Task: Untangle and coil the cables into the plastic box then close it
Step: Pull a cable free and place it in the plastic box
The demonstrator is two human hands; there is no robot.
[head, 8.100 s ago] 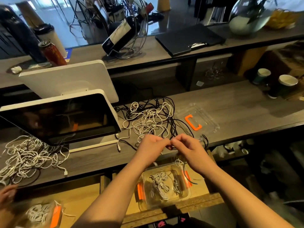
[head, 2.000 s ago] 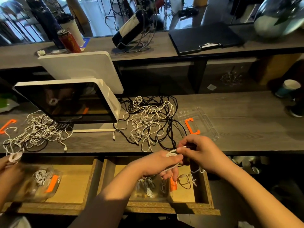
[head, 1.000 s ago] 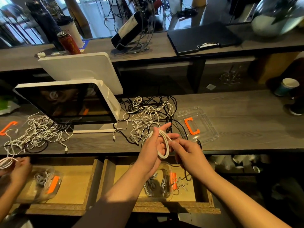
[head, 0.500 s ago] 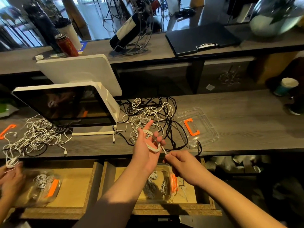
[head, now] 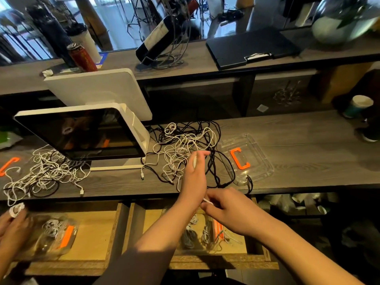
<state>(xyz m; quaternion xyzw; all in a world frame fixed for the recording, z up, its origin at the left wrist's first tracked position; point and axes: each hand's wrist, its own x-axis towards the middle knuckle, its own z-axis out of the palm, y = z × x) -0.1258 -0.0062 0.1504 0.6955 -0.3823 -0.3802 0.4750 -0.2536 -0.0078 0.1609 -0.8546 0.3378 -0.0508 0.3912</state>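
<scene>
- Head view: the left hand (head: 193,177) was raised over the near edge of the wooden counter (head: 298,138), its fingers nearly straight and close together, with a white cable (head: 194,161) looped round them.
- The right hand (head: 228,208) sat just below the counter's edge, touching the left wrist; its thumb and forefinger pinched the loose end of that white cable, the other fingers curled loosely.
- On the counter behind the left hand lay the tangle of cables (head: 185,145), white and black strands mixed.
- To the right of the tangle on the counter lay the clear lid (head: 259,153) with an orange clasp.
- Below the counter's edge, under both forearms, the plastic box (head: 197,233) stood open in a wooden drawer (head: 257,262), with coiled cables inside and an orange clasp on its right side.
- At the counter's left end stood a white monitor (head: 82,132), with a second heap of cables (head: 43,171) in front of it.
- Below that heap, another person's hand (head: 14,225) held a small white coil beside another clear box (head: 57,235).
</scene>
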